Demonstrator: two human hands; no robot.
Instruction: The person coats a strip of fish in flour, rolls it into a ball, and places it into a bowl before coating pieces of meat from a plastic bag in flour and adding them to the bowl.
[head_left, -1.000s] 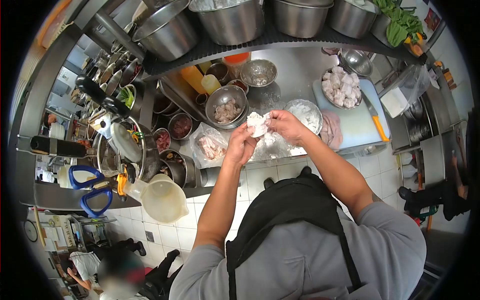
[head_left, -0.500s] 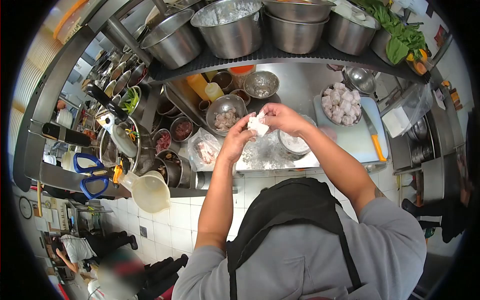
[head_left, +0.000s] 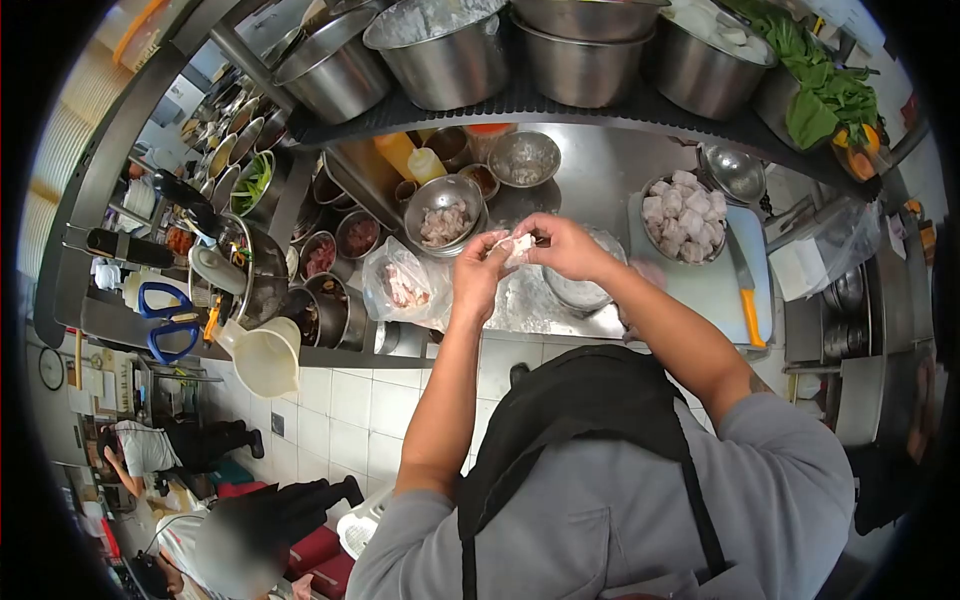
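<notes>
Between both hands is a small white flour-coated piece [head_left: 518, 247], its inside hidden by the fingers. My left hand [head_left: 475, 274] pinches its left side, while my right hand [head_left: 568, 248] has its fingertips on the right side. Behind my left hand stands a metal bowl [head_left: 466, 189] of pale raw meat pieces [head_left: 444, 224]. A bowl of white flour [head_left: 582, 291] lies below my right hand, partly covered by the forearm. Further right, a metal bowl holds whitish rounded floured pieces [head_left: 686, 212]. An open plastic bag [head_left: 384, 268] with pale meat in it lies left of my left hand.
A knife with an orange handle [head_left: 751, 316] rests on a cutting board [head_left: 690, 318] at right. Large metal pots [head_left: 580, 70] line the shelf overhead. A plastic jug [head_left: 268, 362] and blue-handled scissors [head_left: 170, 342] hang at left. Two people are at the lower left.
The white piece, wider and flatter before, now looks more gathered between my fingers. Both hands keep hold of it. The whole view has shifted slightly.
</notes>
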